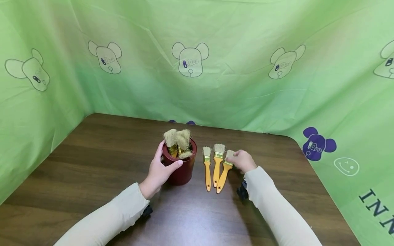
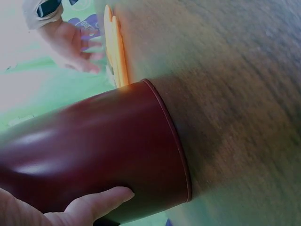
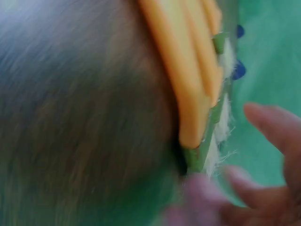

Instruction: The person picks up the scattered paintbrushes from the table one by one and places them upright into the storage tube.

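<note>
A dark red pot (image 1: 181, 174) stands upright on the counter (image 1: 107, 164), and the left hand (image 1: 158, 173) grips its upper part, the thumb across the near wall and the other fingers round the left side. That hold probably keeps the pot from tipping, since the clustered brushes (image 1: 182, 139) inside stand bristles up and make it top-heavy (one leans low, its bristles at the near rim).

Just to the pot's right lie three loose brushes: a narrow left brush (image 1: 207, 169), a middle brush (image 1: 218, 164) and a right brush (image 1: 224, 173). All have their bristles away from the person and their yellow handles nearer, an order that seems to leave each within easy reach. The right one slants, its handle end close to the middle one's; whether they touch, I cannot tell.

The right hand (image 1: 245, 162) is at the right brush's bristles, its fingers parted and apparently not closed on anything; contact is unclear. A green cloth (image 1: 191, 95) hangs behind.
</note>
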A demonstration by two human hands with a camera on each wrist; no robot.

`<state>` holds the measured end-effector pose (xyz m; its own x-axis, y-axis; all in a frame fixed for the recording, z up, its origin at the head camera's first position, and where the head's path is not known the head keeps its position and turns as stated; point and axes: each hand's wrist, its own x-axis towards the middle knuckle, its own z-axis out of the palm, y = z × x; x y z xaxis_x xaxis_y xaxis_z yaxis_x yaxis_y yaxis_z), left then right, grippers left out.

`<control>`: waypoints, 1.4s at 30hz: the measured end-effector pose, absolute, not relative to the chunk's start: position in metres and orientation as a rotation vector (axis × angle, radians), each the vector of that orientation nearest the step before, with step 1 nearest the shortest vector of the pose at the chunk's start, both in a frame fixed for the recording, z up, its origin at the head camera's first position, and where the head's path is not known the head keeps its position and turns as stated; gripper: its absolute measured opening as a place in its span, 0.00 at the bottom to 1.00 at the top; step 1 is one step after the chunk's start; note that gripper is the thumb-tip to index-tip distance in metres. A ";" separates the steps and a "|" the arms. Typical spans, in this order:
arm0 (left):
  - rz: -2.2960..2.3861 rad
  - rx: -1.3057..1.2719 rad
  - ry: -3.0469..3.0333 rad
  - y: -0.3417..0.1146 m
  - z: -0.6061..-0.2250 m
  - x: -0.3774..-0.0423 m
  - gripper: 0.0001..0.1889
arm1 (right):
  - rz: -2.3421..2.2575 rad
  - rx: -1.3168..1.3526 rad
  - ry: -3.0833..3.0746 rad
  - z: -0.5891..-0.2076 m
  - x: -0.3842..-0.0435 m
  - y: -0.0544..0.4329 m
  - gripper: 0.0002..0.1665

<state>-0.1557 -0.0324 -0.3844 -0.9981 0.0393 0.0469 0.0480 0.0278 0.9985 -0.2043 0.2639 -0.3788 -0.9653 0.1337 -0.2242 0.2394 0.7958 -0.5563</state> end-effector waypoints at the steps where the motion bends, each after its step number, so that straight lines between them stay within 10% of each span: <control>1: -2.183 -0.097 -2.249 -0.033 -0.384 -0.156 0.47 | -0.819 0.289 2.805 -0.379 -0.203 0.264 0.21; 16: -2.180 -0.109 -2.240 -0.032 -0.382 -0.155 0.47 | -0.556 0.079 2.726 -0.380 -0.204 0.266 0.15; 23: -2.176 -0.100 -2.244 -0.033 -0.381 -0.155 0.47 | -0.504 -0.109 2.701 -0.379 -0.200 0.297 0.32; 42: -2.170 -0.113 -2.241 -0.034 -0.382 -0.154 0.47 | -0.707 -0.399 2.782 -0.403 -0.189 0.328 0.37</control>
